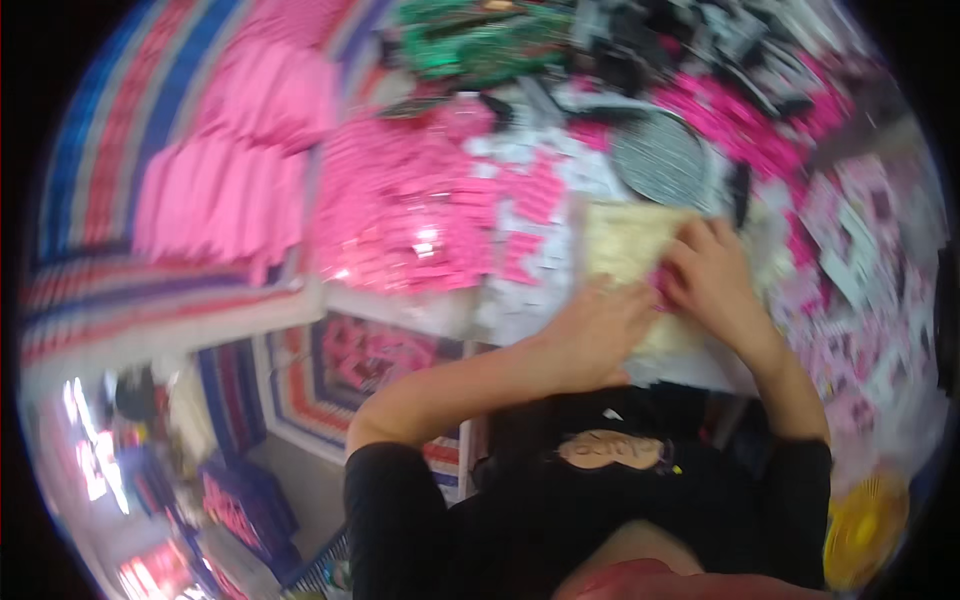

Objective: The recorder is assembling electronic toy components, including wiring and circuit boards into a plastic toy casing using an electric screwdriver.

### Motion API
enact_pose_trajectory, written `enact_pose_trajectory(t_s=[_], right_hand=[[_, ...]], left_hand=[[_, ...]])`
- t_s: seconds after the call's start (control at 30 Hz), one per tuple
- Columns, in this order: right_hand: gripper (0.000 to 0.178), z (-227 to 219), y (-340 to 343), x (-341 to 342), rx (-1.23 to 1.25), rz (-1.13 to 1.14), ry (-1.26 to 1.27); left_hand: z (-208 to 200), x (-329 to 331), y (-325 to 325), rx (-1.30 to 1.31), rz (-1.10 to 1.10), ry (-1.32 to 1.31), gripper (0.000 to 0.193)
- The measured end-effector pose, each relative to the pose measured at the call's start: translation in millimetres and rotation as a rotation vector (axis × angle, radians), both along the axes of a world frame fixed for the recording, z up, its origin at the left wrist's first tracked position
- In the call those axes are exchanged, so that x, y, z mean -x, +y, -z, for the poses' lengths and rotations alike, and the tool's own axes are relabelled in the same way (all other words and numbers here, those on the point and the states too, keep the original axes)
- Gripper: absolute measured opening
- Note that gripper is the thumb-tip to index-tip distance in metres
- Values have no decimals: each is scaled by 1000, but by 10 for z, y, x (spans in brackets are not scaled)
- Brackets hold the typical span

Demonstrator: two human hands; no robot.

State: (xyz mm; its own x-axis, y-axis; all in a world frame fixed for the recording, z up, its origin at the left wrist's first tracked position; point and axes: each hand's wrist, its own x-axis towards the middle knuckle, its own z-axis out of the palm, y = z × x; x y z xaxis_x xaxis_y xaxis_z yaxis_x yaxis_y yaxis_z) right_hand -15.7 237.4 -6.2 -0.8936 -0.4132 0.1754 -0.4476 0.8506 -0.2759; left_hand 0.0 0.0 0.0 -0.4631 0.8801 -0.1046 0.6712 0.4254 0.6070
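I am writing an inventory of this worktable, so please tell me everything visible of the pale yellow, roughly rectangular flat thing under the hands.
The pale yellow, roughly rectangular flat thing lies just below the round grey disc in the picture. Its far left corner looks squared and its surface mottled; blur hides its material. The bare left hand and bare right hand cover much of it, apparently touching it, and a small bright pink piece shows between them.

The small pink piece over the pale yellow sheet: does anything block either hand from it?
Nothing visible does: the left hand and right hand are right at the small pink piece, over the pale yellow sheet. Blur hides whether both touch it.
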Motion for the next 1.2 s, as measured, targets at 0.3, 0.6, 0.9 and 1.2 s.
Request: enact_pose_trajectory(t_s=[0.3, 0.6, 0.9, 1.2], right_hand=[[21, -147, -133, -64, 144, -4, -46], [21, -35, -130, 87, 275, -71, -115], [32, -129, -52, 16, 259, -8, -36], [60, -485, -528, 47, 1413, -27, -660]], left_hand=[[-1570, 2053, -2984, 344, -1430, 1061, 115], [-2321, 2480, -6486, 1219, -1760, 240, 48], [-2453, 2391, -4184, 875, -1767, 1182, 41], [-1093, 672, -709, -170, -624, 1105, 44]])
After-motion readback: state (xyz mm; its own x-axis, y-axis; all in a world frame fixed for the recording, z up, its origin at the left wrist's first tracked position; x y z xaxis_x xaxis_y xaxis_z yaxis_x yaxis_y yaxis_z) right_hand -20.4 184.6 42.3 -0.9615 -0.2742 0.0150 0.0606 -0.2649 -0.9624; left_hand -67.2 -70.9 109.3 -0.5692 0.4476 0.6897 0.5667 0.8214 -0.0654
